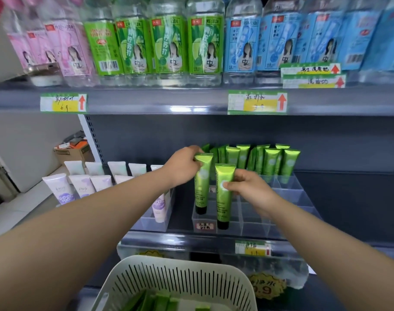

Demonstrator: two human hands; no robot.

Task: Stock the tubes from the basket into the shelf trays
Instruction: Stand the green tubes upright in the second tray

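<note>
At the shelf's left end, pale tubes (79,185) stand in their own tray, apart from this work. The left grip (182,167) is closed on the crimped top of a green tube (202,182), with its fingers curled over the crimp. The tube hangs upright, cap down, by the left edge of the clear tray (292,198), one row back from the front. I cannot tell whether the cap touches the tray floor.

Just beside it on the right, and nearer the front edge, is a second tube (223,196), also upright and cap down. The right grip (252,189) holds it at mid-body, thumb on its face and fingers behind. Its cap sits low in a front compartment.

Both long axes run straight down from the grips into the compartments, so the coming move looks like a short drop and release. The left grip is the deeper of the two and the right is nearer the front.

Stocked tubes (270,162) fill the tray's back rows, while its right front compartments are bare. The basket (180,263) sits below the shelf's front edge, with more green tubes (151,301) lying in it.
</note>
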